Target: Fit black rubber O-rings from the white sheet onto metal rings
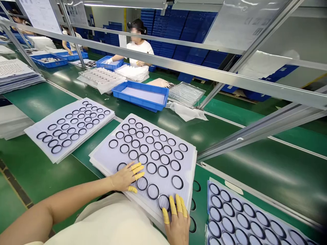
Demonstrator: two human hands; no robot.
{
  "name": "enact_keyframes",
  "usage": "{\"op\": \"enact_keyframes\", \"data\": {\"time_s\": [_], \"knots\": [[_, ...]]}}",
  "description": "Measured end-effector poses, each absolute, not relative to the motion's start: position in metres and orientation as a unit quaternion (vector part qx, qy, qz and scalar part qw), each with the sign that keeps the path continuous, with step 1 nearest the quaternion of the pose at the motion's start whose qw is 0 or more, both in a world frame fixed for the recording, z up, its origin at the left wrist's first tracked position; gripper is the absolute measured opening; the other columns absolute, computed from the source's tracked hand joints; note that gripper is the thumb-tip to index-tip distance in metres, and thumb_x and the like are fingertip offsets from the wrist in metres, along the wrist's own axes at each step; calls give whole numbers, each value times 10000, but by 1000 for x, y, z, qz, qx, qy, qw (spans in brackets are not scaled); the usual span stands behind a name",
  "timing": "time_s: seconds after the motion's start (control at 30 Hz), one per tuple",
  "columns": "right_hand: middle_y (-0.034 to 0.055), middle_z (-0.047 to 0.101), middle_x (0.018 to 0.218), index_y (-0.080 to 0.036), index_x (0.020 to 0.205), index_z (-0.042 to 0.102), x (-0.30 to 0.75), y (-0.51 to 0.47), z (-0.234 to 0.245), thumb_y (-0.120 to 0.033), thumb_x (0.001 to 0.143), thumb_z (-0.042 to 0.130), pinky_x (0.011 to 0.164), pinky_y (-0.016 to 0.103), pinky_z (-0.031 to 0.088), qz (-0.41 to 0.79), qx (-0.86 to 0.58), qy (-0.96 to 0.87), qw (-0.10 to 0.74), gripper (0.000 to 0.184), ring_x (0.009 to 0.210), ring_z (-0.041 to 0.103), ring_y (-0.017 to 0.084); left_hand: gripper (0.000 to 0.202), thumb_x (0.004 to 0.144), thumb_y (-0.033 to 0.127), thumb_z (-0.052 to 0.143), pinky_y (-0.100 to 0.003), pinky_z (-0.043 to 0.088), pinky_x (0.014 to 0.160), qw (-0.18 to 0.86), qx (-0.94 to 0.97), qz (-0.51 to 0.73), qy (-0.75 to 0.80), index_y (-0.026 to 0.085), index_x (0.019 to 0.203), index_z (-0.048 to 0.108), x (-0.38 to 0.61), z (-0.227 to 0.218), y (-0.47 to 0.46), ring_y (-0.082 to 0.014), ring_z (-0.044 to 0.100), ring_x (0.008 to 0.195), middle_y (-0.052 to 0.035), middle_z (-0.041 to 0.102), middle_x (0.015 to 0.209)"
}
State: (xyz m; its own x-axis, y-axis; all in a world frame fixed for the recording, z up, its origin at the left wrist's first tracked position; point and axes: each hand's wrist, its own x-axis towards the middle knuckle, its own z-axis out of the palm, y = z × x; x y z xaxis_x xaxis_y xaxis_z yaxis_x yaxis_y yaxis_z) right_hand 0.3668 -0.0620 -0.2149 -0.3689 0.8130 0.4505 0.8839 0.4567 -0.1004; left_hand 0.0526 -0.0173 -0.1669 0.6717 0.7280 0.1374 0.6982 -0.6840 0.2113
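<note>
Black rings point(153, 191) lie in rows on a white sheet atop a stack of sheets point(102, 157) in front of me. My left hand point(125, 178), with yellow finger cots on its fingertips, rests over the near left part of the sheet. Its fingers are spread among the rings, and I see nothing held in them. At the near right corner is my right hand point(177, 219), also in yellow finger cots, its fingers stretched out and thumb apart. Beside its fingertips lies a ring point(164, 202); whether they touch it I cannot tell.
Another ring-covered stack point(71, 127) lies to the left, and a blue-edged sheet of rings point(237, 217) at lower right. A few loose rings point(196, 185) sit between. Beyond are a blue tray point(140, 96), a metal frame point(224, 154) and a co-worker point(139, 47) across the bench.
</note>
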Motion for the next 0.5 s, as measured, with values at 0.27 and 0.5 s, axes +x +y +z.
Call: {"op": "enact_keyframes", "data": {"time_s": [0.27, 0.5], "knots": [[236, 538, 1271, -145, 1300, 452, 350, -56, -207, -455, 959, 372, 852, 507, 434, -71, -472, -844, 245, 468, 1190, 476, 384, 729, 841, 637, 472, -531, 190, 1120, 56, 905, 105, 408, 155, 1385, 415, 45, -175, -15, -331, 296, 1373, -194, 404, 1449], [223, 548, 1289, -153, 1226, 541, 353, -39, -199, -424, 963, 386, 856, 497, 432, -53, -500, -821, 271, 408, 1193, 490, 365, 707, 839, 629, 491, -521, 199, 1115, 50, 899, 138, 413, 142, 1350, 446, 42, -167, -11, -322, 316, 1356, -197, 432, 1424]]}}
